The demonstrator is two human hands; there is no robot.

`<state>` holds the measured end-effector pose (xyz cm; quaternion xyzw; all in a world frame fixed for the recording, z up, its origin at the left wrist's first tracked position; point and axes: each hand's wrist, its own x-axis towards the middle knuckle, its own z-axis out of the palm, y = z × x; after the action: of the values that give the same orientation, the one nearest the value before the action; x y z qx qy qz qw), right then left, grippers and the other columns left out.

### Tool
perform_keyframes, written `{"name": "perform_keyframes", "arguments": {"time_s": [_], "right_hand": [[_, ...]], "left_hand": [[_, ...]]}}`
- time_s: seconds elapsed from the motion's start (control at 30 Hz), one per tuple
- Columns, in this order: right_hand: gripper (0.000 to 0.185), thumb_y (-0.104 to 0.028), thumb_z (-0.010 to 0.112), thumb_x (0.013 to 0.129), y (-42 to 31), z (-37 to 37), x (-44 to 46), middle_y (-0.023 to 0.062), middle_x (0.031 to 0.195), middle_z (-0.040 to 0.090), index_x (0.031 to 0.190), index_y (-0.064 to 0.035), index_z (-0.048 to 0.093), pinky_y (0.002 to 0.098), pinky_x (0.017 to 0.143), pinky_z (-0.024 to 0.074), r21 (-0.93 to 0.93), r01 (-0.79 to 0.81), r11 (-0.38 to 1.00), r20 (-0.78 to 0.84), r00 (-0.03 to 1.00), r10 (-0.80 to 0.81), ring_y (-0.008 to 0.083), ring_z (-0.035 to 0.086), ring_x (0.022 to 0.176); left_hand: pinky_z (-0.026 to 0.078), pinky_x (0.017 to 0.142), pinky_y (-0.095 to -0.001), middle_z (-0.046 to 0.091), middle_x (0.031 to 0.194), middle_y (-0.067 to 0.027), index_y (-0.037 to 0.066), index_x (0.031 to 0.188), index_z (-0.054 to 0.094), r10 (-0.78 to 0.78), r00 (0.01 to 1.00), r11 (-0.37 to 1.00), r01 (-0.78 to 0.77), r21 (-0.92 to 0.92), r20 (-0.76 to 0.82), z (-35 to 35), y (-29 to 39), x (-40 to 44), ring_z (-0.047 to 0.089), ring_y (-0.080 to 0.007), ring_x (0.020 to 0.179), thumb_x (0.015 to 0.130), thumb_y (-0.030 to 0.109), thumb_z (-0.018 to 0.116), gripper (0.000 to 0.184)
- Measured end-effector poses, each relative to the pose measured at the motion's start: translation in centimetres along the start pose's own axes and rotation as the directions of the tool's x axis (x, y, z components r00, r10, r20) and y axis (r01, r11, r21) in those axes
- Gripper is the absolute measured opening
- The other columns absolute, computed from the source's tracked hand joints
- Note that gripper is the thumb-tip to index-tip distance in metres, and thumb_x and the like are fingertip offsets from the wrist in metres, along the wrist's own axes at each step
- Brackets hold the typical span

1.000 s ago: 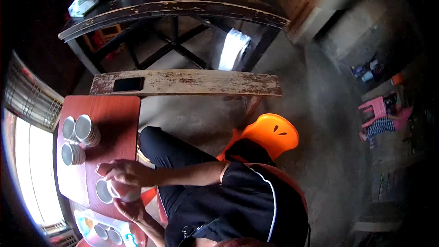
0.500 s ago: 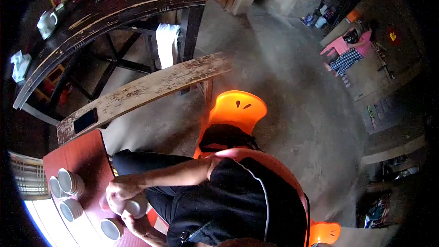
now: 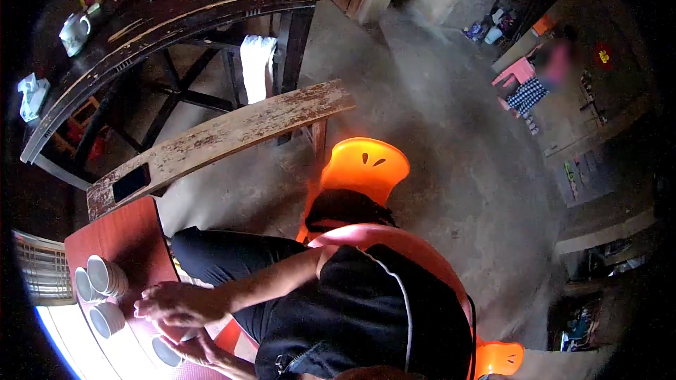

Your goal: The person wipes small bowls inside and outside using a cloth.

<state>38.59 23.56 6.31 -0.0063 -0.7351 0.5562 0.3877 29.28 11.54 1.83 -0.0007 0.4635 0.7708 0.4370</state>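
My left hand (image 3: 205,352), low over the red table (image 3: 130,232), is curled round a pale bowl (image 3: 184,333). Most of this bowl is hidden between my hands. Above it is my right hand (image 3: 180,304), palm down, its fingers reaching out to the left; whether they touch the bowl I cannot make out. Close by my left hand stands a single white bowl (image 3: 167,352). Farther left are stacked white bowls (image 3: 107,278), with another stack (image 3: 107,320) nearer my hands and a third (image 3: 86,286) behind.
A worn wooden bench (image 3: 232,130) carries a phone (image 3: 132,181). Beyond it, a dark table (image 3: 204,0) holds a white teapot (image 3: 74,34), and a white cloth (image 3: 258,67) hangs below. An orange chair (image 3: 370,165) with a black bag (image 3: 348,210) stands beside me. A blurred person (image 3: 531,91) is far off.
My right hand has shifted right and turned palm down, stretching its fingers leftward. The bowl between my hands has moved left and is now mostly covered. The distant person has become blurred.
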Motion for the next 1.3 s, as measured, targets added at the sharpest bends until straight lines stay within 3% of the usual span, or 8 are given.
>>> {"name": "perform_keyframes", "arguments": {"time_s": [0.33,0.63,0.7,0.8,1.03,1.1,1.2,1.3], "right_hand": [[0.027,-0.019,0.057,0.082,1.2,1.3,3.0,0.0082,0.109,0.063,0.106,-0.0084,0.067,0.042,0.095,0.041,-0.075,-0.061,0.995,0.331,0.94,0.083,0.0288,0.055,0.107],[0.032,-0.028,0.05,0.093,5.4,6.0,-1.2,0.018,0.123,0.052,0.113,-0.0031,0.058,0.045,0.102,0.0334,-0.293,0.008,0.956,-0.072,0.997,-0.031,0.0334,0.046,0.117],[0.03,-0.026,0.052,0.092,3.3,5.5,-0.4,0.0165,0.123,0.055,0.106,-0.0015,0.062,0.0411,0.102,0.034,0.239,-0.13,0.962,-0.142,0.976,0.167,0.0301,0.048,0.118],[0.036,-0.024,0.06,0.087,0.1,-1.8,4.6,0.0143,0.112,0.062,0.111,0.0019,0.06,0.0335,0.095,0.0442,0.246,-0.437,0.865,0.674,0.719,0.171,0.0223,0.059,0.104],[0.036,-0.029,0.058,0.09,0.9,3.1,1.0,0.0105,0.115,0.06,0.115,-0.0032,0.057,0.033,0.087,0.0489,0.734,-0.518,0.439,0.224,0.795,0.564,0.0183,0.058,0.101],[0.037,-0.025,0.058,0.088,2.4,3.3,0.4,0.0142,0.117,0.059,0.116,-0.0016,0.056,0.0361,0.096,0.0434,0.252,-0.358,0.899,0.097,0.934,0.344,0.0238,0.057,0.107],[0.028,-0.015,0.055,0.09,0.6,1.6,3.5,0.0128,0.11,0.063,0.11,0.0035,0.06,0.0327,0.094,0.044,0.585,-0.672,0.454,0.446,0.734,0.512,0.0203,0.058,0.105],[0.03,-0.018,0.053,0.092,0.7,1.0,4.8,0.007,0.102,0.064,0.11,0.0031,0.062,0.027,0.081,0.0491,0.305,-0.701,0.645,0.654,0.646,0.393,0.0129,0.06,0.09]], "left_hand": [[0.044,0.098,-0.0424,0.052,0.126,-0.0179,0.001,0.132,0.042,0.011,0.999,1.0,-0.012,-0.026,-0.045,-1.1,-0.5,1.2,0.052,-0.0293,0.116,0.09,0.038,0.053,0.057],[0.046,0.095,-0.042,0.057,0.12,-0.0168,0.002,0.127,0.048,0.11,0.987,0.945,-0.066,-0.321,0.119,-8.1,0.4,0.3,0.057,-0.0289,0.109,0.09,0.036,0.053,0.051],[0.049,0.09,-0.0421,0.057,0.121,-0.0148,0.003,0.129,0.047,0.063,0.981,0.964,-0.012,-0.265,0.184,-4.8,1.0,-2.0,0.059,-0.0304,0.104,0.089,0.037,0.052,0.052],[0.046,0.091,-0.0368,0.053,0.122,-0.0119,0.005,0.134,0.039,0.01,0.952,0.995,-0.039,0.088,0.307,-3.5,0.8,-3.4,0.056,-0.026,0.106,0.083,0.031,0.059,0.06],[0.049,0.089,-0.0367,0.064,0.106,-0.0113,-0.004,0.117,0.056,0.233,0.962,0.958,-0.203,-0.201,0.14,-1.1,1.4,-4.8,0.063,-0.0229,0.095,0.069,0.017,0.077,0.056],[0.049,0.086,-0.0331,0.065,0.105,-0.0091,-0.004,0.114,0.058,0.227,0.961,0.973,-0.229,-0.003,0.155,-0.2,1.8,-5.4,0.062,-0.019,0.094,0.069,0.014,0.078,0.052],[0.048,0.087,-0.0321,0.065,0.102,-0.0076,-0.006,0.111,0.059,0.101,0.942,0.995,-0.101,-0.015,0.321,-1.3,2.6,-5.7,0.061,-0.0174,0.095,0.07,0.013,0.077,0.049],[0.047,0.088,-0.0343,0.064,0.105,-0.0094,-0.005,0.112,0.057,-0.012,0.922,0.981,0.086,-0.175,0.388,-1.8,3.1,-4.9,0.061,-0.019,0.096,0.073,0.013,0.074,0.046]]}}
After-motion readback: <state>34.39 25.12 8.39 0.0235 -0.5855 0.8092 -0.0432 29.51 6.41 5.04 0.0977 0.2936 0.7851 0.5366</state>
